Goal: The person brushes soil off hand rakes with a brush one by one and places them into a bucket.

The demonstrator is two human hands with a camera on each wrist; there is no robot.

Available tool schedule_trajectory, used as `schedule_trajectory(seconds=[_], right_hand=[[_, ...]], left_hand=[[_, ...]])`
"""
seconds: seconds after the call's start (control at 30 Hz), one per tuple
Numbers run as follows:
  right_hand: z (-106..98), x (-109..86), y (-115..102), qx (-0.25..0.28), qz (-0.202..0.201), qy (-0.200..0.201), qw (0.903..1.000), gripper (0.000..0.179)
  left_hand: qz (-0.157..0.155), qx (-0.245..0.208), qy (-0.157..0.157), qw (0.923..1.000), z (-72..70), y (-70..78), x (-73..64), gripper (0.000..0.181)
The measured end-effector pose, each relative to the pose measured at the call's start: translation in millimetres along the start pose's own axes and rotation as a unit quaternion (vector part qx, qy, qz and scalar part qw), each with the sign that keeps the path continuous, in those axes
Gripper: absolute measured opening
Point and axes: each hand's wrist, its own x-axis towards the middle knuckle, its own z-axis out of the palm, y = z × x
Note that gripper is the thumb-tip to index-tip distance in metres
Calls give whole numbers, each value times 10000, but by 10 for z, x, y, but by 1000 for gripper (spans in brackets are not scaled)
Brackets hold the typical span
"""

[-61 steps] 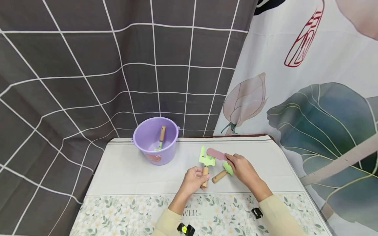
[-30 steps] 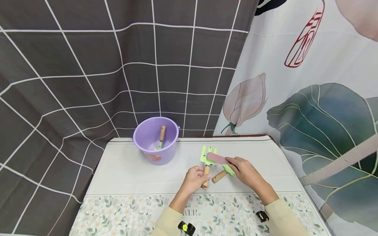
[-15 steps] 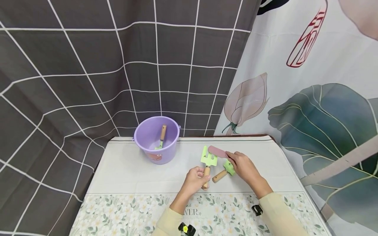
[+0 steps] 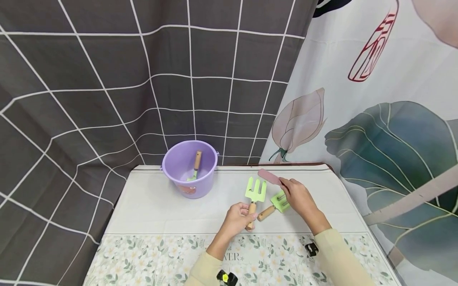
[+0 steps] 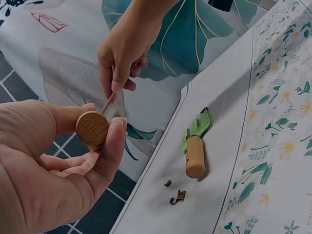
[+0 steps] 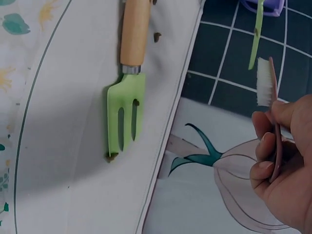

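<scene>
Toward the far left corner of the counter [image 4: 143,206], close to the far edge: one purple bucket [image 4: 204,189], upright, reddish sticker [image 4: 187,190] on its near wall. Contents: one tool with a wooden handle [image 4: 197,161] and green head, leaning inside, handle end up.

Over the counter's middle: one green fork [image 4: 255,195], three tines, wooden handle, tines toward the far edge. Held by the left hand [image 4: 237,218]; grip pinching the handle between thumb and fingers.

Right of that fork, nearer the far edge: one pink brush [image 4: 269,176] with white bristles [image 6: 264,82], best seen from the right wrist. Held by the right hand [image 4: 299,197]; grip curled round its handle. Brush near the held fork's tines, a gap between them.

Between the two hands, lying flat on the counter: one second green fork [image 4: 273,207], three tines, wooden handle, tines toward the far right corner. Brown bits [image 5: 178,196] on the counter near its handle; another speck at a tine tip.

Along the near edge: floral band [image 4: 143,258] on the cover, part of its lettering [image 4: 233,257] visible. Pale yellow sleeves [image 4: 204,270] on both arms; one black device [image 4: 311,249] at each cuff.

Behind the far edge: dark hanging [image 4: 107,59] with white grid lines; adjoining at right, white hanging [image 4: 332,63] printed with plants.
</scene>
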Motion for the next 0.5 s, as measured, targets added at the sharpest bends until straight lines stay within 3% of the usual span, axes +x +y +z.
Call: schedule_trajectory(seconds=[0.23, 0.5], right_hand=[[-39, -119, -85, 238, -151, -91, 9996, 33], [-129, -349, -192, 145, -579, -175, 9981, 31]], left_hand=[[-31, -48, 54, 10000, -13, -27, 12, 36], [-32, 6, 115, 9999, -55, -42, 31, 36]])
